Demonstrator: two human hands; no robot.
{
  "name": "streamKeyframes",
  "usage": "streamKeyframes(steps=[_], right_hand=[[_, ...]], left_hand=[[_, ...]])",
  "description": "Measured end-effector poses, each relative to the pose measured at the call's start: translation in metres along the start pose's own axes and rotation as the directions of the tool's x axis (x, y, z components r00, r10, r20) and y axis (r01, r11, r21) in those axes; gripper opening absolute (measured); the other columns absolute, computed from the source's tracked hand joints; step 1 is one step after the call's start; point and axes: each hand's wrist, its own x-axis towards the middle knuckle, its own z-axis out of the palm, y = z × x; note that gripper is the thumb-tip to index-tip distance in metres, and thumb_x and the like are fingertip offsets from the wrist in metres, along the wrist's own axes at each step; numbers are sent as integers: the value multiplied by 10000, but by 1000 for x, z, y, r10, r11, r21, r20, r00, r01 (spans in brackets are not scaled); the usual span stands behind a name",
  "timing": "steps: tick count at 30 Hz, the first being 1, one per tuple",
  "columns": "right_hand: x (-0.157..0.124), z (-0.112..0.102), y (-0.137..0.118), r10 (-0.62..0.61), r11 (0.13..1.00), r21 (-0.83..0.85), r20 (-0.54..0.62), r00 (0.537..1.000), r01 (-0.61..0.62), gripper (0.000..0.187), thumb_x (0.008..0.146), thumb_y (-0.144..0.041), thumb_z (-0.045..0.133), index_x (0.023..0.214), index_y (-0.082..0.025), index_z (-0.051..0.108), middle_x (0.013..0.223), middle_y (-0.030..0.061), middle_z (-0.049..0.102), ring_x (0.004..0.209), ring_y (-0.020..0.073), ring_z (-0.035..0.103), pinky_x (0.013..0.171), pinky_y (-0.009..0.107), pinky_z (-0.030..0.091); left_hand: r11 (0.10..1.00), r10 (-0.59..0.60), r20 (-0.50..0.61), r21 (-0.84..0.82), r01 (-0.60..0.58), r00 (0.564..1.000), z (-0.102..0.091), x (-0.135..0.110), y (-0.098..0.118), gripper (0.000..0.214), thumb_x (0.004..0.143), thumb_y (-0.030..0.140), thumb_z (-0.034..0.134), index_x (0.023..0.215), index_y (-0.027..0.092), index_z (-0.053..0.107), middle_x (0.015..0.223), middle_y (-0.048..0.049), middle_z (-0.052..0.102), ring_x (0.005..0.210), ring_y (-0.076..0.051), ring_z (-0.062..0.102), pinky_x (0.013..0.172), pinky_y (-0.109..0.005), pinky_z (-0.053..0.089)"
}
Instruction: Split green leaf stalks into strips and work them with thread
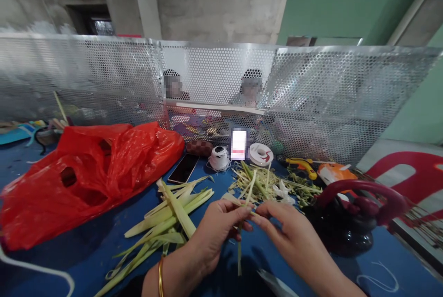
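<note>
Near the middle of the table, my left hand (221,223) pinches a narrow pale-green leaf strip (239,258) between thumb and fingers. One end of it hangs below the hand, and a pale length rises above the fingers. My right hand (287,225) is closed at the same spot, its fingertips touching the strip beside my left thumb. Exactly where the pieces cross is hidden by the fingers. Left of my hands lies a loose pile of long green leaves (169,223) that look like corn husks. Beyond the hands are thin shredded trimmings (263,184).
A red plastic bag (114,168) covers the left side. Behind the husks are a phone (184,168), white thread (219,158) and a white spool (261,154). A dark kettle-like pot (349,223) stands at right. A perforated metal screen (214,71) borders the back.
</note>
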Motion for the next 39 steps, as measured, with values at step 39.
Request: streamKeyframes(steps=[39], right_hand=[[4,20,1,406,770,589,-153,901,-247,273,752,-413,622,610,-179,614,589,3,564,599,161,490,573,272,401]], left_hand=[[969,-38,177,247,-7,983,5,0,-15,381,748,473,624,615,117,654,513,-11,582,412,-64,430,418,-208,210]])
